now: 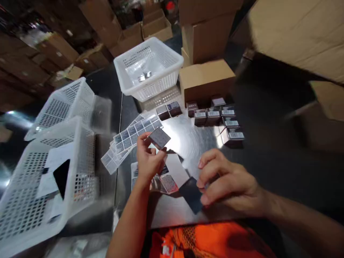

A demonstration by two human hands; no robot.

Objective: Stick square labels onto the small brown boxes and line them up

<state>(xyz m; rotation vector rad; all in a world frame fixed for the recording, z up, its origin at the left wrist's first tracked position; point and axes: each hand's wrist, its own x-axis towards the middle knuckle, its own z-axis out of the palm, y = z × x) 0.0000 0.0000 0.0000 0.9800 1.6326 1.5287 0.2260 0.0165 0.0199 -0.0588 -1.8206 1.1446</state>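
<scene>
The left hand (147, 160) held a small dark box (159, 137) pinched at its lower edge between thumb and fingertips, lifted clear of the steel table (185, 139) and tilted toward the camera. The right hand (228, 184) rested lower and nearer the body, fingers curled down onto a flat dark card or box blank (191, 195) that lay on the table; whether it gripped the piece or only pressed on it could not be told. Just beyond the left hand lay fanned sheets of labels (129, 138), and under its wrist a few loose printed sheets (166, 181). Farther out from the right hand stood a cluster of labelled small boxes (219, 118); white plastic baskets (149, 70) sat beyond and to the left. The box looked light and thin-walled, probably easy to crush, so a hold by its edges or corners seemed safest, and its smooth faces might slip.
</scene>
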